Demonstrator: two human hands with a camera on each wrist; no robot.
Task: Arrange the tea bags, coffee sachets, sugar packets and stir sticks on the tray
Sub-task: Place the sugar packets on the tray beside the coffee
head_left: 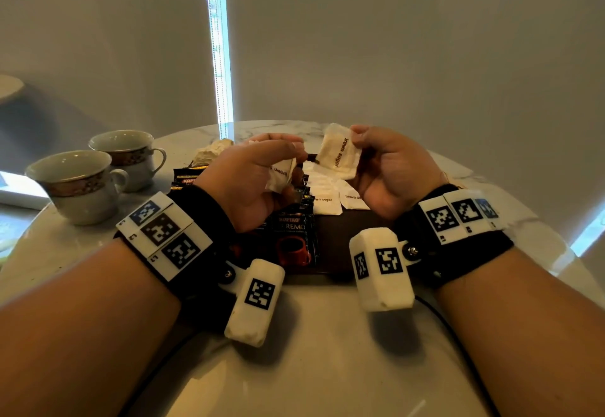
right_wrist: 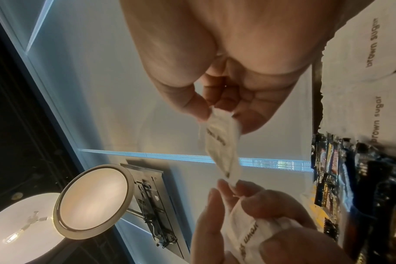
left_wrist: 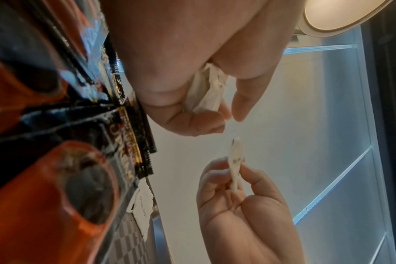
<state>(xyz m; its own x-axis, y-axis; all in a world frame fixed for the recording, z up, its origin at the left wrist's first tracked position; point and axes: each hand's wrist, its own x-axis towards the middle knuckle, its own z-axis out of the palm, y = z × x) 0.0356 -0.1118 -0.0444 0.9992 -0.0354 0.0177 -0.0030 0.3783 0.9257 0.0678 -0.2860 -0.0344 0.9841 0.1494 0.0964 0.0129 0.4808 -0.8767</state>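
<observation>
Sugar packet [head_left: 340, 154] pinched by one edge in my right hand [head_left: 383, 168], above the tray [head_left: 347, 236]; left hand [head_left: 255, 181] grips a second packet [head_left: 280, 176]. Light, limp paper, loose grains inside, I judge; hold a sealed edge gently. Coffee sachets [head_left: 294, 230] lie below.

One white "brown sugar" packet [head_left: 340, 154] is held upright above the dark tray [head_left: 357, 230]; a second packet [head_left: 281, 176] is held crumpled. Two more packets [head_left: 327, 202] lie flat on the tray beside black coffee sachets [head_left: 294, 230].
</observation>
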